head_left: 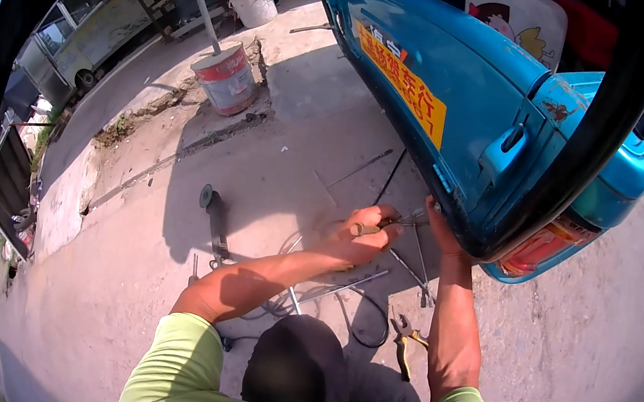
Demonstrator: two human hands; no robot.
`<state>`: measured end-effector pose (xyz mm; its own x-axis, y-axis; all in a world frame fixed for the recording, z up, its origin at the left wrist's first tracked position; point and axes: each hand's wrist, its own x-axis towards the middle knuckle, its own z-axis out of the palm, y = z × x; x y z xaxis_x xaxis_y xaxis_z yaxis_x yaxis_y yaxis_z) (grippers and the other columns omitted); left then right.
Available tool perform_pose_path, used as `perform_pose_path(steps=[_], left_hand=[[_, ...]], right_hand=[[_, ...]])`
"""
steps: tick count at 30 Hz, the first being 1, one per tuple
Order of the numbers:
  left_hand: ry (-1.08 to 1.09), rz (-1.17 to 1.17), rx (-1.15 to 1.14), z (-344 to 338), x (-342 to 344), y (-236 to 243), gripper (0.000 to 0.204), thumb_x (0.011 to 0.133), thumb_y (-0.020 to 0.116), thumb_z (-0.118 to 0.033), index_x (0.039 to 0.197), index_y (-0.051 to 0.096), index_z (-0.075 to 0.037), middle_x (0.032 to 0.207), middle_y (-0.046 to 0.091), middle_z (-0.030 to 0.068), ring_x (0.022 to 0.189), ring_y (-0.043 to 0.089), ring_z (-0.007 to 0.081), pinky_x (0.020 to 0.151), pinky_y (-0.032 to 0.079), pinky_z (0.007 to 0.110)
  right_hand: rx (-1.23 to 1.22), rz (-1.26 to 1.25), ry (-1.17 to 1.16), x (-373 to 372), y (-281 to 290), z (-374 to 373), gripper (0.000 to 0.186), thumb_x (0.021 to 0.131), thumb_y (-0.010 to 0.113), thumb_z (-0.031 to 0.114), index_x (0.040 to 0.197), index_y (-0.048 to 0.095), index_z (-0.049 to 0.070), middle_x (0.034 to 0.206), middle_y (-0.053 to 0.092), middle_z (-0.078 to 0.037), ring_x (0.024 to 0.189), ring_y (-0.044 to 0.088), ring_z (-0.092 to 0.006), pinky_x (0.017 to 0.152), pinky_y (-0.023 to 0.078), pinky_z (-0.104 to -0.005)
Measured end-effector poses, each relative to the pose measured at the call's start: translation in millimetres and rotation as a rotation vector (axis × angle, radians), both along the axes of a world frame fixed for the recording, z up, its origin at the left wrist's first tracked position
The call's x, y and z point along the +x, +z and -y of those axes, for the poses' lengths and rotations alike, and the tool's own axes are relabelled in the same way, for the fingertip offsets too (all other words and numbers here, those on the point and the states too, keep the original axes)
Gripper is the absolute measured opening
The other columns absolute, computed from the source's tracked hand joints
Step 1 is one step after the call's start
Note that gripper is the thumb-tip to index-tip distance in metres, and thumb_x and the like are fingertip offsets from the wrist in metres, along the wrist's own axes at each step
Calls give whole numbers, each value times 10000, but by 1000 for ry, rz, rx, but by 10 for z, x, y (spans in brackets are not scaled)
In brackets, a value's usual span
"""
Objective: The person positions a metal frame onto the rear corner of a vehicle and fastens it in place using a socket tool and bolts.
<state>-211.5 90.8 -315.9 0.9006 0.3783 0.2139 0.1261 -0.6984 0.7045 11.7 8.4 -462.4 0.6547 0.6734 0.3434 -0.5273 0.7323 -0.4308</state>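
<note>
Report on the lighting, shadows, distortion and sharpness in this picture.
Head view: strong sun on the ground, with a broad dark shadow beside the blue vehicle; head view: fisheye bending toward the rim, black corners; head view: pliers readable, but fine detail between left hand and right hand too small to judge for blur.

We saw sunlit, shadow-crossed concrete ground (549,340). On it we saw yellow-and-black pliers (404,361), a looping black cable (367,345), a pale metal rod (364,279) and, to the left, a grinder-like power tool (217,231). Farther off stood a red-and-white bucket (227,84) around a pole's foot and a white bucket (254,2).
</note>
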Motion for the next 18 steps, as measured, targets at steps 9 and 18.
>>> perform_pose_path(steps=[9, 18], left_hand=[[100, -156, -1039, 170, 203, 165, 234, 1067, 563, -251, 1116, 634, -33, 643, 523, 24, 490, 427, 100, 439, 282, 283], [91, -39, -1420, 123, 242, -95, 264, 1107, 459, -230, 1124, 594, -3, 567, 406, 10, 430, 288, 110, 424, 225, 294]], right_hand=[[291, -260, 293, 43, 31, 29, 548, 999, 641, 416, 1428, 585, 81, 1463, 608, -148, 1291, 587, -377, 1061, 460, -572], [246, -258, 258, -32, 153, 73, 487, 1005, 631, 399, 1380, 625, 88, 1416, 652, -116, 1262, 612, -348, 1035, 475, -553]])
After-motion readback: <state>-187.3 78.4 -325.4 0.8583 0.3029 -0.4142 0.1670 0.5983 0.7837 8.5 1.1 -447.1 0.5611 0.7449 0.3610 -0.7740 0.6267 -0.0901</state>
